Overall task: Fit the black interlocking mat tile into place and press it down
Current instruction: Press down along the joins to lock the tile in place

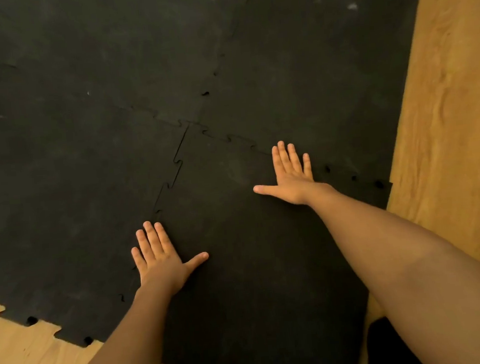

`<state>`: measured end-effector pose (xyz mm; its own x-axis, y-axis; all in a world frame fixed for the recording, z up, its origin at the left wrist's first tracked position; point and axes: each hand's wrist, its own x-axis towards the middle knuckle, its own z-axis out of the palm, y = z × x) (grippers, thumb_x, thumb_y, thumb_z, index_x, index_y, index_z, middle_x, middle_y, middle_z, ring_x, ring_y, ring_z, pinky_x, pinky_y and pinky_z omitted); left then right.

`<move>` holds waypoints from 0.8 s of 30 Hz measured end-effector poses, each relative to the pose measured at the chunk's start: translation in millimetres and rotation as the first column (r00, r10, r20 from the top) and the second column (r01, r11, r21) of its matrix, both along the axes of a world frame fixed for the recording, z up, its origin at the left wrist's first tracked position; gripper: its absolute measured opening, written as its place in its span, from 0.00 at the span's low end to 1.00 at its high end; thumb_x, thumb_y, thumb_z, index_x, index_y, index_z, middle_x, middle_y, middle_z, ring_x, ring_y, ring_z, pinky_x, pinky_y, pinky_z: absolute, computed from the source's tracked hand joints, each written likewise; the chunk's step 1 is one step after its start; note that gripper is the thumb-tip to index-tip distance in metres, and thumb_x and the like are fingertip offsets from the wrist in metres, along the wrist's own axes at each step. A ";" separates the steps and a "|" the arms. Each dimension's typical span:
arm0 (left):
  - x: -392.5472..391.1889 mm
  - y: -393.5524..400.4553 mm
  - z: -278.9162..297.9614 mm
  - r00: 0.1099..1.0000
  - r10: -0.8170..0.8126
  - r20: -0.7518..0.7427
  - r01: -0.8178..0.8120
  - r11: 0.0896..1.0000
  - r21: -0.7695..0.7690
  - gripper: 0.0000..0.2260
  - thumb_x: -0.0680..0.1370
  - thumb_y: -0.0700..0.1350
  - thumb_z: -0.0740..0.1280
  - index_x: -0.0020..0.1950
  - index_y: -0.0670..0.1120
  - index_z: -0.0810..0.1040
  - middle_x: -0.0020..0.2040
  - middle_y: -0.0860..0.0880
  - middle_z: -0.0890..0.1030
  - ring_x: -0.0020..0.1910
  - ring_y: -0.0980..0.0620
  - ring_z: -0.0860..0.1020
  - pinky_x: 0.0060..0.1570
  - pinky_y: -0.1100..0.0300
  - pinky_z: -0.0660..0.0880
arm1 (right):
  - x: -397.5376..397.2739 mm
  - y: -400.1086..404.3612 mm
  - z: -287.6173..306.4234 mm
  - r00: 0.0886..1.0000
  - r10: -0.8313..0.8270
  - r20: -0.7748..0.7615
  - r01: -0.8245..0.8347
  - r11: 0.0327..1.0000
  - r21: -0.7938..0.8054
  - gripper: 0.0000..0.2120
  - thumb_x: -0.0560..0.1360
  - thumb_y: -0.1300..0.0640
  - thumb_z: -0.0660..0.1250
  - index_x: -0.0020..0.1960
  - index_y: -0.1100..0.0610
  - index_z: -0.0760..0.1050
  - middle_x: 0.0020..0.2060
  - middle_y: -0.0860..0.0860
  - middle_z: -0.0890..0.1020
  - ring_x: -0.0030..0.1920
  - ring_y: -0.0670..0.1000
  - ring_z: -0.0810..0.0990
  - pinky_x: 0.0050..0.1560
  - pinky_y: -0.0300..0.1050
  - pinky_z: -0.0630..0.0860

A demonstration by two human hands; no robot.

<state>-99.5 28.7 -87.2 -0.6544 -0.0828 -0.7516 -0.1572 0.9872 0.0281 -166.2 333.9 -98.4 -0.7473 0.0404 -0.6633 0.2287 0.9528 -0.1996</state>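
Note:
The black interlocking mat tile (238,240) lies flat on the floor in the lower middle, its jigsaw teeth meshed with neighbouring black tiles along its left and far edges. A thin gap shows along the upper part of the left seam. My left hand (159,255) lies palm down with fingers spread, on the tile's left seam. My right hand (292,174) lies flat with fingers spread on the tile's far seam. Neither hand holds anything.
Several joined black mat tiles (107,77) cover the floor to the left and beyond. Bare wooden floor (446,134) runs along the right side and shows at the lower left (22,360). A dark object (392,348) sits at the bottom right edge.

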 end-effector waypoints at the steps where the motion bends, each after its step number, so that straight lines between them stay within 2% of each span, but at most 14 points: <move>1: 4.6 0.0 1.3 0.999 -0.007 -0.054 0.008 1.000 0.016 0.55 0.68 0.76 0.54 0.73 0.43 0.26 0.75 0.43 0.26 0.74 0.43 0.28 0.74 0.44 0.36 | 0.4 -0.3 2.3 1.000 -0.004 -0.006 0.004 1.000 -0.021 0.54 0.71 0.26 0.57 0.76 0.53 0.28 0.75 0.50 0.27 0.73 0.52 0.26 0.71 0.59 0.30; 4: 12.0 10.4 4.8 0.955 -0.095 -0.280 0.122 0.989 0.078 0.44 0.75 0.69 0.50 0.77 0.44 0.33 0.76 0.45 0.29 0.75 0.46 0.30 0.74 0.44 0.36 | 15.6 8.7 4.6 0.986 -0.042 -0.160 0.038 0.999 -0.029 0.50 0.74 0.30 0.57 0.77 0.54 0.31 0.77 0.51 0.32 0.75 0.51 0.30 0.74 0.57 0.33; 6: 0.9 30.8 5.9 0.905 -0.224 -0.361 0.270 0.960 0.080 0.38 0.79 0.64 0.48 0.77 0.46 0.33 0.76 0.46 0.30 0.75 0.47 0.30 0.74 0.45 0.35 | 41.0 26.2 2.5 0.966 -0.130 -0.223 0.146 0.988 0.057 0.49 0.75 0.29 0.55 0.77 0.55 0.30 0.76 0.52 0.32 0.75 0.52 0.30 0.74 0.57 0.33; 9: -25.5 76.5 1.1 0.851 -0.347 -0.393 0.415 0.904 0.099 0.35 0.80 0.62 0.48 0.76 0.47 0.32 0.77 0.47 0.31 0.75 0.48 0.30 0.75 0.46 0.37 | 77.3 58.8 -1.9 0.944 -0.255 -0.210 0.296 0.935 0.196 0.49 0.74 0.27 0.50 0.77 0.56 0.29 0.76 0.53 0.31 0.75 0.53 0.29 0.75 0.59 0.35; 12: -51.5 124.8 -3.8 0.781 -0.453 -0.430 0.545 0.830 0.116 0.35 0.80 0.62 0.48 0.76 0.48 0.32 0.78 0.48 0.32 0.76 0.49 0.32 0.75 0.47 0.38 | 83.6 74.1 -6.5 0.952 -0.271 -0.141 0.293 0.941 0.168 0.50 0.73 0.26 0.49 0.76 0.56 0.27 0.75 0.53 0.28 0.73 0.53 0.27 0.74 0.61 0.34; 15: -68.3 173.6 -7.1 0.744 -0.522 -0.416 0.617 0.776 0.129 0.35 0.80 0.64 0.48 0.77 0.48 0.34 0.78 0.49 0.33 0.76 0.49 0.34 0.76 0.46 0.40 | 76.8 78.0 -8.5 0.962 -0.265 -0.069 0.272 0.953 0.131 0.53 0.71 0.24 0.52 0.74 0.55 0.25 0.74 0.52 0.26 0.73 0.53 0.25 0.71 0.59 0.29; 19: -70.1 207.5 -13.3 0.768 -0.566 -0.298 0.613 0.785 0.088 0.39 0.77 0.68 0.49 0.77 0.49 0.34 0.78 0.48 0.34 0.77 0.47 0.34 0.75 0.43 0.41 | 67.0 88.4 3.2 0.960 -0.266 0.087 0.263 0.964 0.043 0.57 0.69 0.24 0.58 0.73 0.54 0.24 0.72 0.51 0.23 0.71 0.53 0.23 0.70 0.60 0.28; 21: -72.7 209.1 -9.8 0.763 -0.592 -0.259 0.625 0.778 0.062 0.40 0.77 0.68 0.50 0.77 0.49 0.33 0.78 0.48 0.34 0.77 0.46 0.35 0.76 0.43 0.42 | 74.3 93.8 7.9 0.963 -0.269 -0.004 0.270 0.963 0.023 0.55 0.71 0.28 0.60 0.75 0.53 0.26 0.74 0.51 0.26 0.72 0.52 0.25 0.73 0.61 0.30; 23: -78.5 209.8 -1.4 0.763 -0.608 -0.220 0.631 0.774 0.049 0.41 0.77 0.67 0.54 0.77 0.49 0.34 0.79 0.48 0.35 0.77 0.46 0.36 0.76 0.44 0.43 | 94.8 98.0 11.0 0.917 -0.377 -0.128 0.386 0.921 0.056 0.55 0.72 0.30 0.61 0.75 0.54 0.26 0.75 0.52 0.29 0.74 0.53 0.27 0.74 0.61 0.34; 24: -79.3 211.9 2.7 0.767 -0.608 -0.205 0.628 0.777 0.046 0.42 0.77 0.66 0.56 0.78 0.49 0.34 0.79 0.48 0.35 0.77 0.46 0.36 0.76 0.44 0.44 | 106.8 99.2 12.6 0.883 -0.451 -0.131 0.462 0.884 0.068 0.56 0.72 0.30 0.61 0.75 0.55 0.26 0.75 0.53 0.28 0.74 0.53 0.27 0.74 0.62 0.35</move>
<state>-178.8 240.6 -84.5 -0.6527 0.4571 -0.6042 0.5030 0.8578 0.1055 -59.3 433.1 -85.8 -0.6977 0.4528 -0.5551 0.6247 0.7638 -0.1622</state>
